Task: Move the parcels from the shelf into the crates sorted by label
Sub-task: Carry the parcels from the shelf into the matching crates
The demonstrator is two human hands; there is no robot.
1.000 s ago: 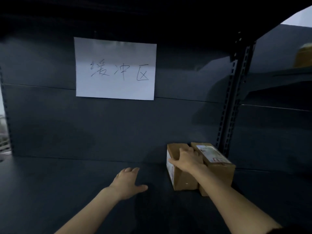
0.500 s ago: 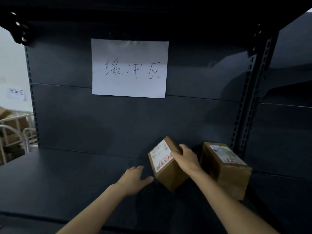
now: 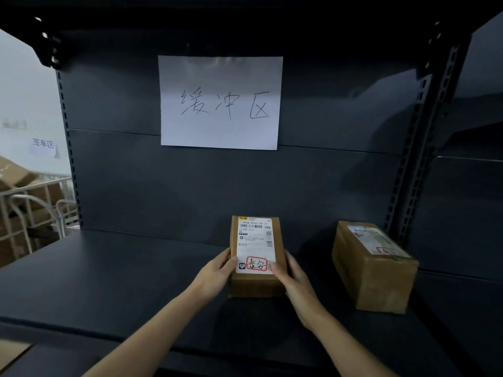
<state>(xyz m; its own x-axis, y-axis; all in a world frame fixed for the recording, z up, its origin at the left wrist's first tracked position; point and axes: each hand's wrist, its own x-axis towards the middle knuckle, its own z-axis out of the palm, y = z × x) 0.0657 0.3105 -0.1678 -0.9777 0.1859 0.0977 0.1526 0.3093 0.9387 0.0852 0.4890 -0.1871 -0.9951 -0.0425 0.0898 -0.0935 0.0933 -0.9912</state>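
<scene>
Here both hands, left (image 3: 215, 270) and right (image 3: 292, 273), pinch the labelled parcel (image 3: 255, 257) only by its near corners, so it could slip onto the shelf (image 3: 122, 273).

A handwritten paper sign (image 3: 220, 102) hangs centre; far left, cardboard boxes (image 3: 12, 174) sit behind metal railing (image 3: 32, 187).

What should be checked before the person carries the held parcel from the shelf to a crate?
1. Two-handed grip: ok. The left hand and right hand hold the parcel by its near sides.
2. Label facing the camera: ok.
3. Red stamp uncovered: ok.
4. Gap to the second parcel: ok, they sit apart.
5. Parcel lifted off the shelf: cannot tell.
6. Matching crate found: cannot tell, none plainly in view.
</scene>
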